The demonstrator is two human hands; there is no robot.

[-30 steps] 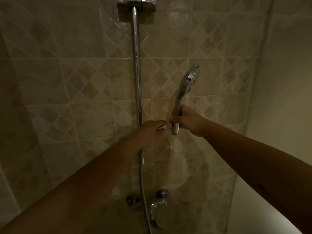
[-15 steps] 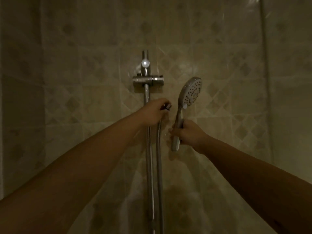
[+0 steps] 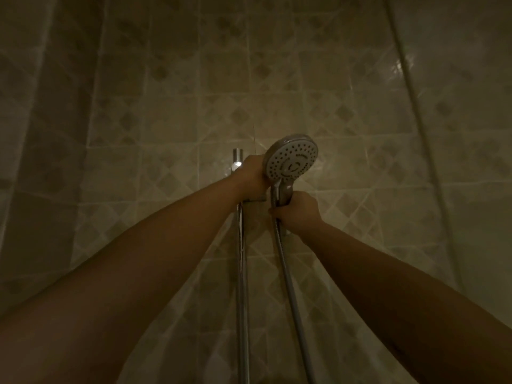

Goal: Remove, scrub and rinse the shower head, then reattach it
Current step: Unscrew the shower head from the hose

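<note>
Since the earlier frames, both arms have been raised toward the top of the slide rail (image 3: 241,273), and the shower head (image 3: 291,157), which was held apart from the hose end, has been brought up beside the rail's bracket (image 3: 253,200); the view has tilted upward with them. In the head view, the shower head is seen just right of centre, its perforated face turned toward the camera and its handle pointing down. The handle is gripped from below by the right hand (image 3: 297,213), fingers curled round it, apparently to steer it into its seat. The left hand (image 3: 253,176) is pressed against the left rim and back of the head, directly over the bracket, seemingly to steady head or holder; whether its fingers are curled round anything cannot be told, since they are hidden behind the head. The metal hose (image 3: 291,300) runs down from the handle's base toward the lower edge of the frame, so the head looks already joined to it. The head thus lies between the two hands, touching both. The chrome rail cap (image 3: 237,159) shows just left of the left hand, against the tiled wall (image 3: 166,106). By this placing, the reattaching step is judged to be in hand, near its end.
</note>
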